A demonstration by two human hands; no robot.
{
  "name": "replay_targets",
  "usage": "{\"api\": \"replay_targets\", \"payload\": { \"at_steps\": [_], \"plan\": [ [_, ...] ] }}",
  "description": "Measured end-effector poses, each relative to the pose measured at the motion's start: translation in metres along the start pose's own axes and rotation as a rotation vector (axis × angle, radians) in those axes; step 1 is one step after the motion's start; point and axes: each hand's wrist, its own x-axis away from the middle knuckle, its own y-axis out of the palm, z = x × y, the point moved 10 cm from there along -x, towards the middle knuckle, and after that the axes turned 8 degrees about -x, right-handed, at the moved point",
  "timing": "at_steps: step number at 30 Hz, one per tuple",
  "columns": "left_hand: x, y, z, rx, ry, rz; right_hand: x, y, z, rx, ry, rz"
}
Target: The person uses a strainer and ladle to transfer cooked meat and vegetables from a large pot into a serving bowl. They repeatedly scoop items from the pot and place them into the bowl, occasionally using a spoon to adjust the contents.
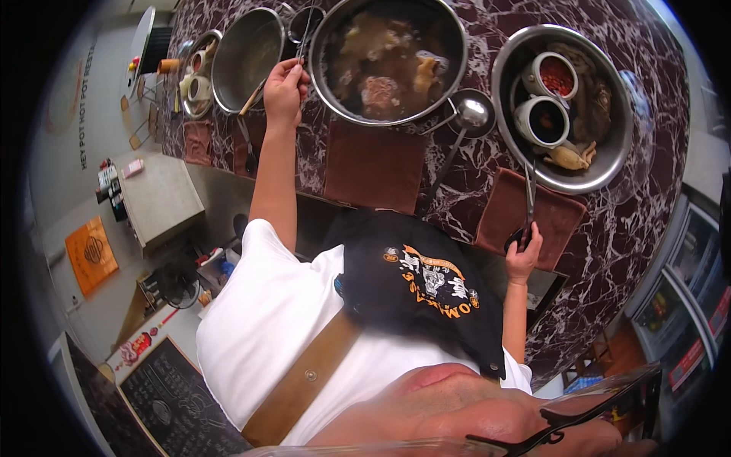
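My left hand [287,85] grips a slender metal utensil [305,35], probably tongs, beside a large steel pot [394,121]. Murky broth in that pot covers much of several chunks of meat [381,96]. A wooden handle [251,100] lies close to my left hand, over the rim of a second steel pot [220,91]; whether I hold it cannot be told. My right hand [523,257] has its fingers on the dark handles of metal scissors [530,197]. Their blades point at a steel basin [614,163] containing poultry pieces [571,157] and two white bowls.
One bowl contains chopped red chili [555,76], the other a dark sauce [548,121]. A ladle [473,113] rests between pot and basin. Brown cloths [374,168] lie along the edge of the marbled table [651,165]. Another basin [197,108] stands at far left.
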Motion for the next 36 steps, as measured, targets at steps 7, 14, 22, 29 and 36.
{"api": "replay_targets", "payload": {
  "at_steps": [7, 14, 22, 29, 36],
  "plan": [
    [0.038, -0.096, -0.069, -0.156, -0.033, 0.071, 0.01, 0.037, -0.014, -0.405, 0.235, -0.126],
    [-0.041, -0.028, 0.02, -1.05, 0.567, -0.171, -0.147, 0.182, -0.217, -0.13, 0.119, -0.655],
    [-0.136, 0.071, -0.012, -1.369, 0.56, -0.589, -0.235, 0.318, -0.247, 0.278, 0.079, -0.626],
    [-0.141, 0.044, -0.039, -0.94, 0.625, -0.605, -0.193, 0.278, -0.268, 0.559, -0.199, -0.438],
    [-0.077, 0.02, -0.023, -0.703, 0.608, -0.556, -0.154, 0.233, -0.295, 0.545, -0.332, -0.366]
  ]
}}
